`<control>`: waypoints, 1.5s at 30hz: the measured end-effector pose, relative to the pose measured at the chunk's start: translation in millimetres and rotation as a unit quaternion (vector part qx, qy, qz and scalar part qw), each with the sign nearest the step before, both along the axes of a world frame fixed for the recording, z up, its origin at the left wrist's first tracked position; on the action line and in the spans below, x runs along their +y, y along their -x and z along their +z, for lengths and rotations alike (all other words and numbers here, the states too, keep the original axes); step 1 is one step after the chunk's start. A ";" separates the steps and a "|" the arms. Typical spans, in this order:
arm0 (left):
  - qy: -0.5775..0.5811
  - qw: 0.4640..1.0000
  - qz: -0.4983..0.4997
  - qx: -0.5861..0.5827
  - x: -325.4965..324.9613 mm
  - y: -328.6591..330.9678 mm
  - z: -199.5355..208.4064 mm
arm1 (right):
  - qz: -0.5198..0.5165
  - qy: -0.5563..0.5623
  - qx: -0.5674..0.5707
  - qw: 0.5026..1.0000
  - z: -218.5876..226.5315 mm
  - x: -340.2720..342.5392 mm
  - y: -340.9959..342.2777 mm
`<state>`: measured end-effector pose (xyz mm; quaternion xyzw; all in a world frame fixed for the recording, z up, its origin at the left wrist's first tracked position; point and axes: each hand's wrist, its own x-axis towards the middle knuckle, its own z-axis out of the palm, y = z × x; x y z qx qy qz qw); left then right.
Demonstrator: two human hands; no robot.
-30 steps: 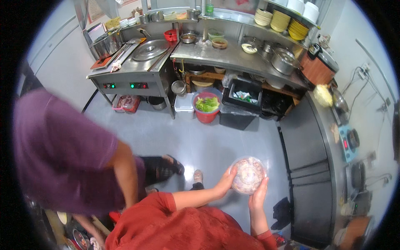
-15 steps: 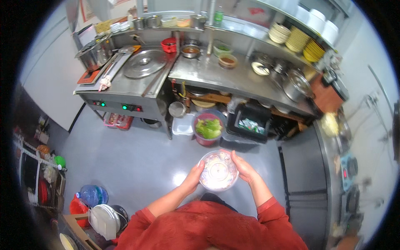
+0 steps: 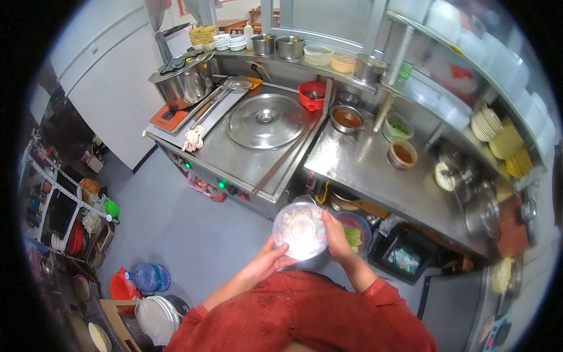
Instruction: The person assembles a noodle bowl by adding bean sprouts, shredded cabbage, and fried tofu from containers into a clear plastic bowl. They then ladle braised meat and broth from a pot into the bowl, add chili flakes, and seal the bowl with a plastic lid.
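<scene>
A round, clear plastic bowl [image 3: 302, 230] is held between both my hands in front of my body, level with the counter's front. Pale, mottled contents show through it, though glare hides what they are. My left hand [image 3: 271, 258] grips its lower left side, thumb over the edge. On its right side, my right hand [image 3: 337, 236] is wrapped round the rim. Just beyond the bowl stands the steel cooking station [image 3: 275, 167], with a large round metal lid [image 3: 267, 120] lying on top. Partly hidden behind my right hand is a tub of green leaves [image 3: 353, 236].
A steel counter [image 3: 363, 170] runs to the right with a sauce pot [image 3: 346, 119] and plastic tubs. A long stick [image 3: 281, 159] lies along the station's right edge. On the floor are a black bin [image 3: 404, 252], a blue water bottle [image 3: 149, 276] and a white bucket [image 3: 158, 320].
My body has turned left and come nearer the cooking station, carrying the bowl along. The left hand's grip has slid lower on the bowl, with its thumb now over the edge.
</scene>
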<state>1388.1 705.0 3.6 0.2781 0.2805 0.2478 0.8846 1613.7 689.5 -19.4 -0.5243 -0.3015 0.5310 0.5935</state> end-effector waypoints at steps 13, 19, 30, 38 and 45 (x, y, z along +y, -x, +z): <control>0.069 0.993 0.079 0.059 337.2 2.9 0.1 | 0.012 0.015 0.024 1.000 1.5 325.1 24.8; 0.057 0.991 0.070 0.097 515.5 -8.7 -23.7 | -0.016 0.175 0.087 0.981 -3.4 366.7 27.5; -0.021 0.993 0.100 0.056 781.0 -116.1 -82.3 | -0.182 0.272 0.109 0.939 2.4 317.5 43.0; 0.065 0.986 0.137 0.069 852.7 -164.0 -104.2 | -0.246 0.290 0.108 0.918 3.3 311.5 39.8; -0.654 0.666 -0.066 0.352 868.0 -120.9 -130.8 | -0.252 0.272 0.103 0.923 -15.4 296.9 45.4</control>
